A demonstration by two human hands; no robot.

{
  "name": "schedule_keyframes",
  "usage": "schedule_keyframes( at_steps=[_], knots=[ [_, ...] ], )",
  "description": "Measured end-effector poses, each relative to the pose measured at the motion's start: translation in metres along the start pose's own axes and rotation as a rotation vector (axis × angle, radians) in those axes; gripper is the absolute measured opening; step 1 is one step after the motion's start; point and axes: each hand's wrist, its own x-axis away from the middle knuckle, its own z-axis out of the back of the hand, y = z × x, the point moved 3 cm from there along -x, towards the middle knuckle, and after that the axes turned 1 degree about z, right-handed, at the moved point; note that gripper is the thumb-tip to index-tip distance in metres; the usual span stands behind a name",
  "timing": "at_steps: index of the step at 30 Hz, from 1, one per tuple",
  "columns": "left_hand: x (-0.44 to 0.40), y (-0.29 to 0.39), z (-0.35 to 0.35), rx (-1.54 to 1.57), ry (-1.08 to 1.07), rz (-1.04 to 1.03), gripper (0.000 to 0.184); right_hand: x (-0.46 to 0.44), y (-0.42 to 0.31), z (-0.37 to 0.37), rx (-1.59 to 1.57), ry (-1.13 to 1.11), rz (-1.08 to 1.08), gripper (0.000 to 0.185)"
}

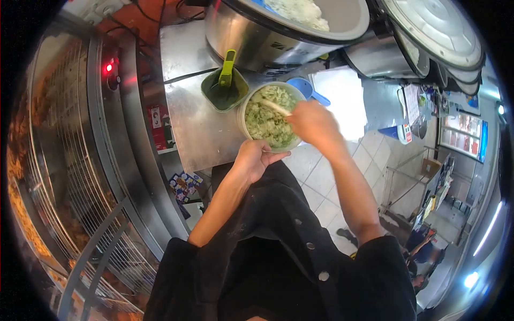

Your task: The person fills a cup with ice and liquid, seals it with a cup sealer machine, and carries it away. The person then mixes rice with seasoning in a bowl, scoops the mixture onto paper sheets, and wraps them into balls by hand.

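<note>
My left hand point(253, 160) supports the near side of a round white tub point(241, 119), thumb by the rim and fingers under it. Inside the tub lies a green-flecked mix that looks like rice point(265, 120). My right hand point(313, 124) is closed on the handle of a white rice paddle point(277, 108), whose other end reaches into the mix. Left of the tub stands a green square container point(214, 99) with a lime-green handled utensil point(227, 67) in it. A blue scoop point(302, 87) lies behind the tub's right side.
A large steel cooker point(251, 40) holding white rice stands behind on the metal counter point(201, 142). To the right are white sheets point(340, 101) and a second cooker point(383, 56) with its lid raised. A heated display case point(80, 134) runs along the left. Another person point(423, 251) is at far right.
</note>
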Motion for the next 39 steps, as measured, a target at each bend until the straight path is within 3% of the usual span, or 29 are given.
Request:
schedule_keyframes(
  at_steps=[2,4,5,7,9,10,12,13,15,17,18,20,21,24,28,32,33,36,37,39],
  knots=[
    [0.0,-0.004,-0.002,-0.043,-0.01,0.066,0.041,-0.008,-0.006,-0.045,0.011,-0.021,0.138,0.03],
    [0.005,0.001,0.006,-0.09,-0.025,0.15,0.04,0.011,-0.014,-0.006,-0.03,-0.104,0.11,0.033],
    [0.019,0.003,0.01,-0.298,-0.001,0.105,0.047,0.021,-0.015,0.007,-0.053,-0.153,0.106,0.034],
    [0.063,0.023,-0.013,-0.838,0.367,-0.016,0.048,0.032,0.038,0.024,-0.162,0.217,0.402,0.033],
    [0.083,0.034,-0.02,-1.257,0.575,-0.378,0.037,0.029,0.093,0.072,-0.432,0.133,0.081,0.033],
    [0.085,0.032,-0.037,-1.326,0.624,-0.483,0.034,0.011,0.129,0.07,-0.331,0.16,-0.056,0.029],
    [0.069,0.028,-0.083,-1.463,0.728,-0.716,0.032,-0.061,0.224,-0.015,-0.15,0.25,-0.074,0.031],
    [0.048,0.022,-0.094,-1.533,0.659,-0.912,0.032,-0.088,0.249,-0.049,-0.095,0.248,-0.06,0.037],
    [0.01,0.013,-0.122,-1.655,0.789,-0.588,0.036,-0.103,0.237,-0.078,0.107,0.122,-0.031,0.052],
    [-0.031,0.004,-0.117,-1.703,0.847,-0.417,0.05,-0.112,0.23,-0.094,0.102,0.282,0.036,0.042],
    [-0.042,0.003,-0.111,-1.649,0.867,-0.397,0.054,-0.116,0.228,-0.096,0.12,0.327,0.09,0.04],
    [-0.058,-0.002,-0.095,-1.547,0.889,-0.358,0.064,-0.12,0.229,-0.099,-0.044,0.165,0.097,0.036],
    [-0.061,-0.005,-0.079,-1.558,0.924,-0.519,0.059,-0.119,0.231,-0.098,-0.122,0.083,0.091,0.034],
    [-0.023,-0.009,-0.085,-1.574,0.986,-0.546,0.056,-0.091,0.238,-0.073,-0.291,-0.072,0.201,0.034],
    [0.06,-0.019,-0.114,-1.403,0.931,-0.378,0.048,-0.03,0.257,-0.016,-0.743,-0.074,0.136,0.024],
    [0.09,-0.046,-0.074,-1.242,0.917,-0.498,0.044,0.021,0.224,0.046,-0.624,0.089,0.346,0.032],
    [0.086,-0.053,-0.043,-1.277,0.903,-0.65,0.043,0.033,0.203,0.062,-0.615,0.125,0.384,0.035],
    [0.057,-0.058,-0.014,-0.856,0.97,-1.017,0.041,0.049,0.13,0.085,-0.384,0.08,0.58,0.048],
    [0.046,-0.057,-0.016,-0.801,1.014,-1.164,0.04,0.043,0.107,0.079,-0.18,0.073,0.546,0.049],
    [0.022,-0.058,-0.005,-0.717,0.946,-1.147,0.039,0.022,0.059,0.063,0.159,0.083,0.448,0.052]
  ],
)
